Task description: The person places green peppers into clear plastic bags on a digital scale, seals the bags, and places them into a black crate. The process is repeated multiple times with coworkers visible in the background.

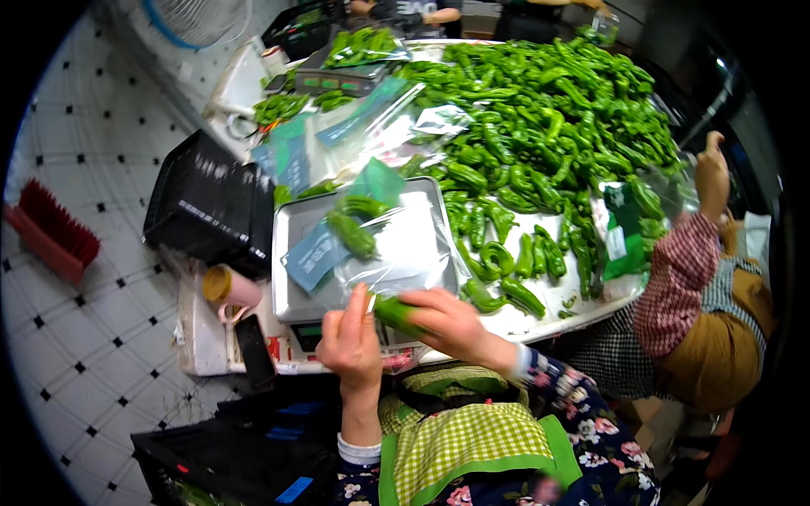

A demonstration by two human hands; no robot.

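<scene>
Over the near edge of a scale's metal tray (304, 303), my right hand (446, 322) is closed around a green pepper (395, 314), which is blurred. My left hand (351, 335) meets the pepper's left end with thumb and fingers; whether it grips the pepper or the edge of the bag is not plain. On the tray lies a clear plastic bag (405, 253) with blue-green printing, and a few green peppers (354, 234) rest in or on it. A large heap of green peppers (544, 126) covers the table beyond and to the right.
Flat printed bags (285, 152) lie behind the tray. A pink cup (237, 291), a phone (255, 348) and a black crate (209, 202) are at left. Another scale (342, 79) holds bagged peppers. A co-worker (683, 310) sits at right beside a filled bag (626, 228); other people stand across the table.
</scene>
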